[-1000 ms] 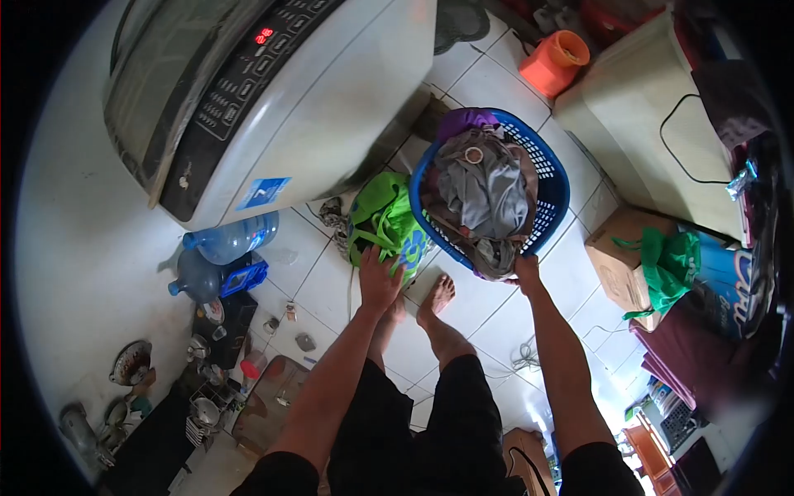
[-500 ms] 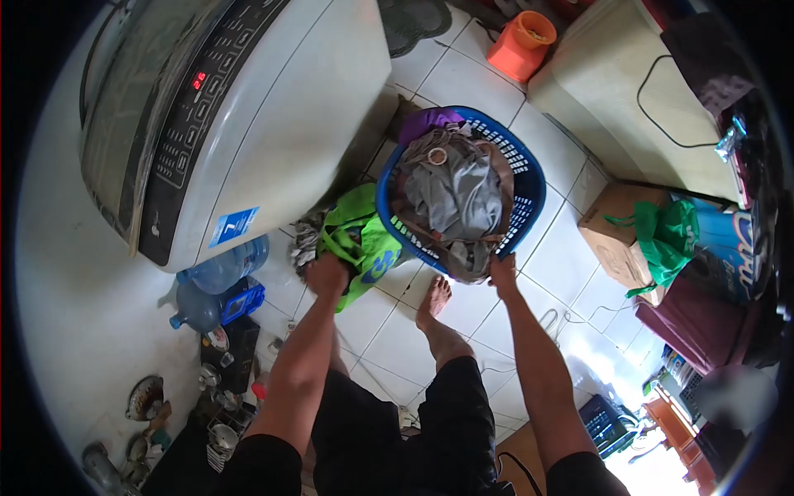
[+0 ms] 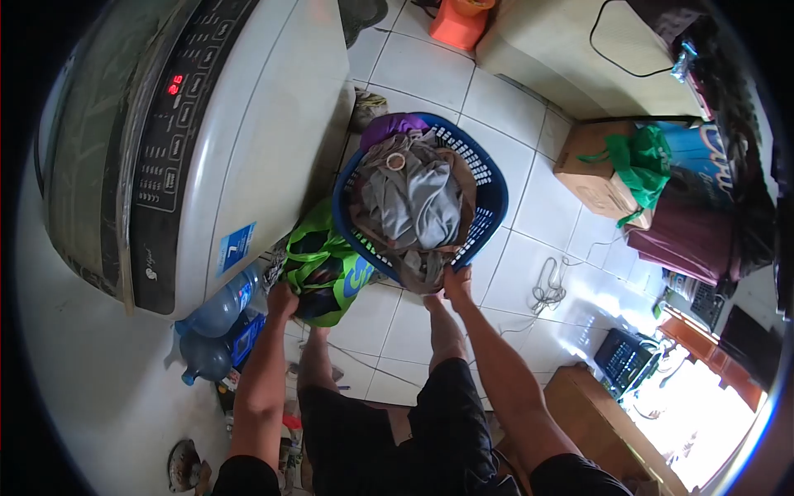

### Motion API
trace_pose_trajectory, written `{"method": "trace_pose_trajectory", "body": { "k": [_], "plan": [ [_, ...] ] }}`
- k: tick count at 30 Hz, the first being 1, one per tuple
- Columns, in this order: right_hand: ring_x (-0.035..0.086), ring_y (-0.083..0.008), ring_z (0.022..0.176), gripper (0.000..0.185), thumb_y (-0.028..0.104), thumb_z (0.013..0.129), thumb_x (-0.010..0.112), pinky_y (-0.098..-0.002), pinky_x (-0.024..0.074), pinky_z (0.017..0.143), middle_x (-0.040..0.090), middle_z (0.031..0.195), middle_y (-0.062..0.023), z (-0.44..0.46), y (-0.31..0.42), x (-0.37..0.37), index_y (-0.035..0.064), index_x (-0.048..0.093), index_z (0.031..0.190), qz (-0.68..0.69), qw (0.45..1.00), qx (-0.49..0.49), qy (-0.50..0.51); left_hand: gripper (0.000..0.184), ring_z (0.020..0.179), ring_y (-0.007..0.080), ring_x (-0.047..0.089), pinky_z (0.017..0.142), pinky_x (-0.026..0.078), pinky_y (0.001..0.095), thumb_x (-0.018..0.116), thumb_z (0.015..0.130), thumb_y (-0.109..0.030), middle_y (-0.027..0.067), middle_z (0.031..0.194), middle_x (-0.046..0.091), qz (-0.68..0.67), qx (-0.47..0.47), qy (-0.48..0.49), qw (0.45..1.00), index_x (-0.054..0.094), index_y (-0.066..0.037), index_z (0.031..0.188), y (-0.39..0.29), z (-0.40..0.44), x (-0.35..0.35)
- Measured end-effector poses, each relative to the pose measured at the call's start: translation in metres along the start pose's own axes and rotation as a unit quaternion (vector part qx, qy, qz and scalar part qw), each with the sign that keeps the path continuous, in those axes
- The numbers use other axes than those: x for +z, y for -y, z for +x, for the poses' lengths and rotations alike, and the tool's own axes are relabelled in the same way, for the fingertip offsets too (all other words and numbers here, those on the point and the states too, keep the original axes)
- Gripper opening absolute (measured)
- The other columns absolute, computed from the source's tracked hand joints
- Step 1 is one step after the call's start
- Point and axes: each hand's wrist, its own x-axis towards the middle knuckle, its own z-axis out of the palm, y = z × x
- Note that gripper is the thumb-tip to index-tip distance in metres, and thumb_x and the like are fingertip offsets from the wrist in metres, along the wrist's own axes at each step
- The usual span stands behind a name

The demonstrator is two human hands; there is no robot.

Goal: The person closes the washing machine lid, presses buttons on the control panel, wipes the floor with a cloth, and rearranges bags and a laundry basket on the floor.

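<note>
A blue plastic laundry basket (image 3: 494,186) stands on the tiled floor in front of me, heaped with grey and brown clothes (image 3: 413,198). A purple cloth (image 3: 393,128) hangs over its far left rim. My right hand (image 3: 456,283) is closed around the basket's near rim. Left of the basket, beside the washing machine, is a bright green shopping bag (image 3: 335,302) with dark things showing in its opening. At the bag's near left edge, my left hand (image 3: 284,299) is closed on it; the fingertips are partly hidden.
A white washing machine (image 3: 273,124) with a lit red display fills the left. Blue water bottles (image 3: 217,314) lie below it. On the right are a cardboard box (image 3: 591,174), a green plastic bag (image 3: 641,169) and a cable (image 3: 547,285) on the floor. An orange container (image 3: 457,25) stands far back.
The view has shifted, so the basket and washing machine sit farther left. My left hand has gone from the green bag's middle to its left edge. My right hand stays on the basket rim.
</note>
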Motion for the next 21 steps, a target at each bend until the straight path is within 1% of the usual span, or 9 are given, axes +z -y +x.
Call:
{"method": "trace_pose_trajectory", "body": {
  "k": [3, 5, 7, 10, 12, 14, 17, 20, 21],
  "plan": [
    [0.063, -0.0253, 0.076, 0.048, 0.026, 0.088, 0.058, -0.0367, 0.0499, 0.041, 0.059, 0.097, -0.0160, -0.035, 0.017, -0.005, 0.0002, 0.042, 0.126, 0.011, 1.000, 0.024, -0.017, 0.018, 0.087, 0.0433, 0.066, 0.078, 0.053, 0.0499, 0.055, 0.077, -0.009, 0.0264, 0.087, 0.067, 0.039, -0.002, 0.040, 0.998, 0.066, 0.000, 0.088, 0.007, 0.011, -0.030],
    [0.066, -0.0334, 0.091, 0.052, 0.028, 0.087, 0.058, -0.0408, 0.0568, 0.055, 0.060, 0.109, -0.0213, -0.074, 0.051, -0.024, 0.0002, 0.042, 0.128, 0.061, 0.980, 0.179, 0.056, 0.017, 0.086, 0.0435, 0.065, 0.078, 0.053, 0.0503, 0.055, 0.077, -0.009, 0.0259, 0.087, 0.067, 0.038, 0.017, 0.018, 0.999, 0.066, 0.000, 0.087, 0.024, 0.018, -0.034],
    [0.067, -0.0278, 0.075, 0.049, 0.028, 0.089, 0.058, -0.0332, 0.0518, 0.038, 0.061, 0.107, -0.0185, -0.107, -0.007, 0.000, 0.0017, 0.043, 0.127, 0.085, 0.978, 0.187, 0.047, 0.015, 0.084, 0.0440, 0.064, 0.075, 0.051, 0.0519, 0.055, 0.078, -0.009, 0.0233, 0.084, 0.067, 0.050, 0.026, -0.036, 0.998, 0.066, -0.002, 0.086, 0.046, 0.003, -0.027],
    [0.064, -0.0252, 0.070, 0.040, 0.026, 0.089, 0.058, -0.0347, 0.0516, 0.039, 0.060, 0.100, -0.0153, -0.170, -0.032, 0.034, 0.0021, 0.047, 0.120, 0.149, 0.966, 0.213, -0.007, 0.012, 0.084, 0.0442, 0.064, 0.073, 0.050, 0.0523, 0.056, 0.080, -0.009, 0.0240, 0.084, 0.066, 0.058, 0.006, -0.105, 0.993, 0.065, -0.003, 0.084, 0.079, 0.011, -0.027],
    [0.060, -0.0212, 0.070, 0.033, 0.025, 0.090, 0.058, -0.0347, 0.0538, 0.042, 0.057, 0.095, -0.0109, -0.197, -0.070, 0.063, 0.0046, 0.049, 0.114, 0.245, 0.908, 0.334, 0.061, 0.009, 0.084, 0.0436, 0.063, 0.071, 0.049, 0.0521, 0.056, 0.082, -0.008, 0.0234, 0.085, 0.065, 0.060, 0.024, -0.098, 0.993, 0.063, -0.004, 0.085, 0.082, 0.014, -0.044],
    [0.054, -0.0272, 0.113, 0.040, 0.033, 0.095, 0.053, -0.0547, 0.0567, 0.076, 0.049, 0.125, -0.0085, -0.227, -0.106, 0.095, 0.0144, 0.040, 0.128, 0.284, 0.882, 0.361, 0.108, 0.012, 0.083, 0.0424, 0.064, 0.073, 0.050, 0.0501, 0.054, 0.086, -0.009, 0.0219, 0.085, 0.066, 0.044, 0.061, -0.128, 0.989, 0.063, -0.004, 0.092, 0.082, 0.011, -0.055],
    [0.054, -0.0269, 0.112, 0.033, 0.035, 0.096, 0.052, -0.0611, 0.0521, 0.084, 0.049, 0.123, -0.0077, -0.251, -0.089, 0.108, 0.0156, 0.044, 0.122, 0.481, 0.776, 0.381, 0.147, 0.006, 0.079, 0.0419, 0.062, 0.069, 0.049, 0.0484, 0.058, 0.082, -0.007, 0.0198, 0.081, 0.064, 0.015, 0.079, -0.117, 0.990, 0.061, -0.005, 0.087, 0.067, 0.009, -0.063],
    [0.058, -0.0279, 0.112, 0.035, 0.040, 0.097, 0.048, -0.0586, 0.0519, 0.086, 0.055, 0.122, -0.0114, -0.251, -0.032, 0.064, 0.0149, 0.046, 0.121, 0.372, 0.781, 0.439, 0.245, 0.006, 0.077, 0.0405, 0.063, 0.066, 0.049, 0.0467, 0.060, 0.078, -0.003, 0.0165, 0.076, 0.063, -0.036, 0.111, -0.140, 0.983, 0.061, -0.006, 0.084, 0.051, -0.003, -0.060],
    [0.066, -0.0306, 0.102, 0.044, 0.046, 0.097, 0.046, -0.0526, 0.0541, 0.084, 0.064, 0.115, -0.0168, -0.241, -0.039, 0.055, 0.0075, 0.049, 0.119, 0.303, 0.773, 0.437, 0.345, 0.006, 0.080, 0.0398, 0.063, 0.068, 0.049, 0.0471, 0.060, 0.077, -0.003, 0.0167, 0.081, 0.064, -0.001, 0.135, -0.135, 0.982, 0.061, -0.006, 0.082, 0.043, -0.009, -0.060]
  ]
}}
